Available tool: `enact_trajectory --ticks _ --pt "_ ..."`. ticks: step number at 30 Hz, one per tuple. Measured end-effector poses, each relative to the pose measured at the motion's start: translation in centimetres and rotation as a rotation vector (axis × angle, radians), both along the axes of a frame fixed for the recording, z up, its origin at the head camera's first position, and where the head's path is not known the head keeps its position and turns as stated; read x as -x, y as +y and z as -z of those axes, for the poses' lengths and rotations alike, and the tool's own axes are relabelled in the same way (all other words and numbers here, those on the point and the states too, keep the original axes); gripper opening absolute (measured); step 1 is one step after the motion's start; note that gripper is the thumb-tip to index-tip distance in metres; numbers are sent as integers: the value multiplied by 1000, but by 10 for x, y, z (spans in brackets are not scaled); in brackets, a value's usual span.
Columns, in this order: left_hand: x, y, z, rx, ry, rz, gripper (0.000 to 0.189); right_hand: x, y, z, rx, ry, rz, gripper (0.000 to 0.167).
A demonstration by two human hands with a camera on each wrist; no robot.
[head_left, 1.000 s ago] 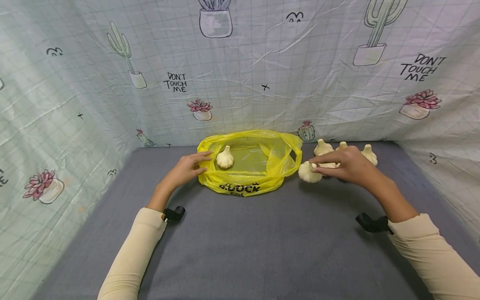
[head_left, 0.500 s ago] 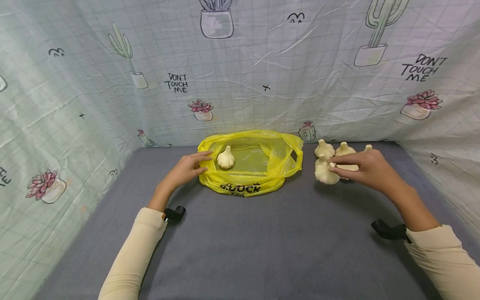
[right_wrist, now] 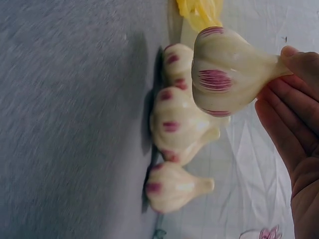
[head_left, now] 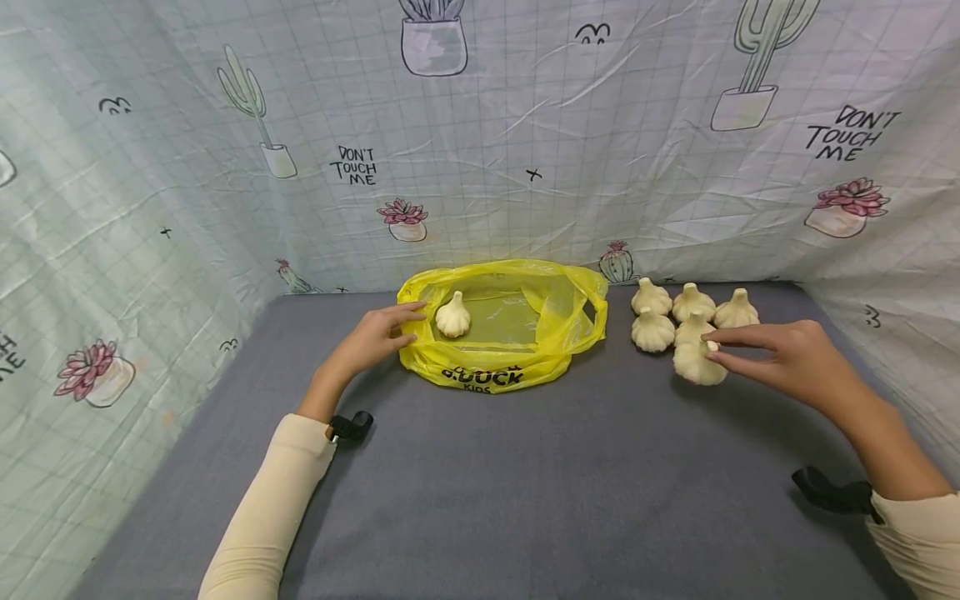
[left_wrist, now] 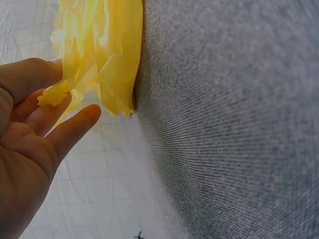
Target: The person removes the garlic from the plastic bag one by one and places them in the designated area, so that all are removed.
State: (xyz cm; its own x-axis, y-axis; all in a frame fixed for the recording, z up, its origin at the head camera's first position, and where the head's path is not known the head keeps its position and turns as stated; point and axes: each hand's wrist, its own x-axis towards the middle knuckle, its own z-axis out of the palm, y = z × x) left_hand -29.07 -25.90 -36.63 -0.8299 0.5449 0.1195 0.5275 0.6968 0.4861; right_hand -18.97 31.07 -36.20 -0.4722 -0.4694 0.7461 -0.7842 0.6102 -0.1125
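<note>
My right hand (head_left: 795, 362) pinches a cream garlic bulb (right_wrist: 214, 74) by its stem, thumb against fingers. Purple-pink streaks mark the bulb, which hangs in front of several similar garlic bulbs (head_left: 652, 331) grouped at the back right and partly covers one of them. On the left, my left hand (head_left: 369, 340) holds the edge of a yellow plastic bag (head_left: 486, 377) between thumb and fingers; the left wrist view shows a strip of the plastic lying across the fingers. The bag's mouth gapes upward, and one garlic bulb (head_left: 453, 317) stands inside, stem up.
Dark grey cloth (head_left: 480, 492) covers the table. A hanging sheet (head_left: 480, 183) printed with cacti rises directly behind the bag and bulbs and along both sides. A loose handle (head_left: 596, 312) of the bag sticks out toward the grouped bulbs.
My right hand has carried the garlic bulb rightward, away from the bag and past the left bulbs of the group. My left hand and the bag have stayed in place.
</note>
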Motion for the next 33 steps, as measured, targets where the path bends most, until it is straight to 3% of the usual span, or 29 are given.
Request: enact_trajectory --ticks 6,16,33 --pt "1 1 0 8 -6 -5 43 -8 15 3 -5 21 55 64" --pt "-1 1 0 1 -11 -7 42 -18 37 0 -60 -27 164 75" --pt "-1 4 0 -14 -19 -2 42 -14 52 -1 -83 -33 235 83"
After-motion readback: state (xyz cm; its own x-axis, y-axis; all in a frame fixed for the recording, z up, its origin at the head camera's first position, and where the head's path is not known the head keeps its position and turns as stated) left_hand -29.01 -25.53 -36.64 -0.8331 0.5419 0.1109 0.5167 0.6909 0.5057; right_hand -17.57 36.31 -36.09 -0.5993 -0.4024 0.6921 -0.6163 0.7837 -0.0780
